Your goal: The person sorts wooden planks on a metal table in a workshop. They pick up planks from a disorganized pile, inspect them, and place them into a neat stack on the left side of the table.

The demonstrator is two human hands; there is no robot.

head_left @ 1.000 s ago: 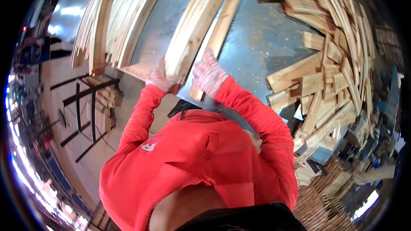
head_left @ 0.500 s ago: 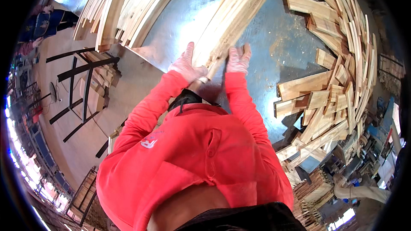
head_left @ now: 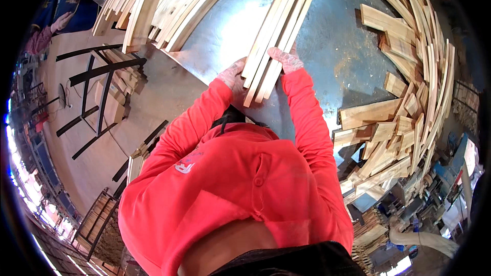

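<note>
Several long pale wooden strips (head_left: 280, 25) stand side by side on edge over the metal tabletop (head_left: 327, 41), their near ends uneven and pointing toward me. My left hand (head_left: 233, 73), in a light glove, grips the bundle from its left side, close to the near ends; its fingertips are partly hidden by the wood. On the opposite side my gloved right hand (head_left: 286, 60) is closed round the strips, thumb over their top edges. The far ends of the bundle run out of the picture.
Stacked long boards (head_left: 192, 5) lie at the upper left of the table. Short offcuts (head_left: 381, 112) form a loose heap on the right, beside long curved-looking strips (head_left: 432, 71). A black metal frame (head_left: 102, 87) stands on the floor at left. Another person's hand (head_left: 62, 21) shows at far left.
The bundle has turned from showing its broad face to standing on edge, with the strips now separately visible. My right hand has shifted its thumb over the top; my left has moved slightly right.
</note>
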